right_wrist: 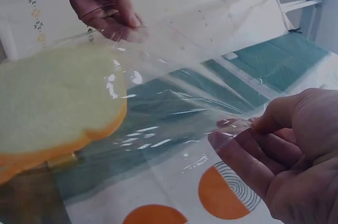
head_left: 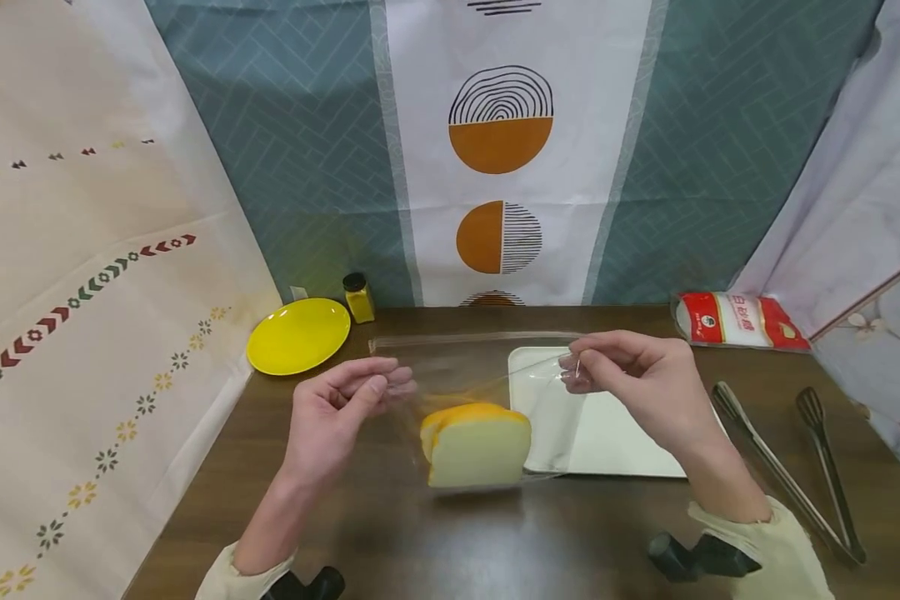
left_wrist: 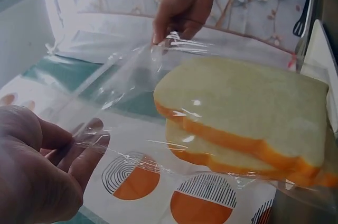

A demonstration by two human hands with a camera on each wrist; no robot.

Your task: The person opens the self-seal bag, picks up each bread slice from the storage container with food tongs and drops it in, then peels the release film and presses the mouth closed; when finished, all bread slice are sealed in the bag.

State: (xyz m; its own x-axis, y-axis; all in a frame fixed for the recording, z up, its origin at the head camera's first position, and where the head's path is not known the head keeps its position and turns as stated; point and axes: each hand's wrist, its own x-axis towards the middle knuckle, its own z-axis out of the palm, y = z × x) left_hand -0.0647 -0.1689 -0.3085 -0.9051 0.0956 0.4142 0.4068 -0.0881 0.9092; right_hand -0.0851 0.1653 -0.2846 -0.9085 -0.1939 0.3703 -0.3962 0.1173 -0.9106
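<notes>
Between my two hands a clear plastic bag (head_left: 450,367) is stretched, with bread slices (head_left: 480,450) lying one behind another at its bottom. The slices are pale with orange-yellow crusts. My left hand (head_left: 345,400) pinches the bag's left edge between thumb and fingers. On the other side my right hand (head_left: 637,383) pinches the right edge. In the left wrist view the bread slices (left_wrist: 243,108) show through the film, while the right wrist view has the bag (right_wrist: 174,113) pulled taut toward the right fingers. The bag is held above the table.
A white board (head_left: 622,433) lies behind the bag on the brown table (head_left: 390,542). Metal tongs (head_left: 787,483) are at the right, and a red-and-white packet (head_left: 742,321) is at the back right. At the back left stand a yellow plate (head_left: 298,337) and a yellow jar (head_left: 358,298) with a black lid.
</notes>
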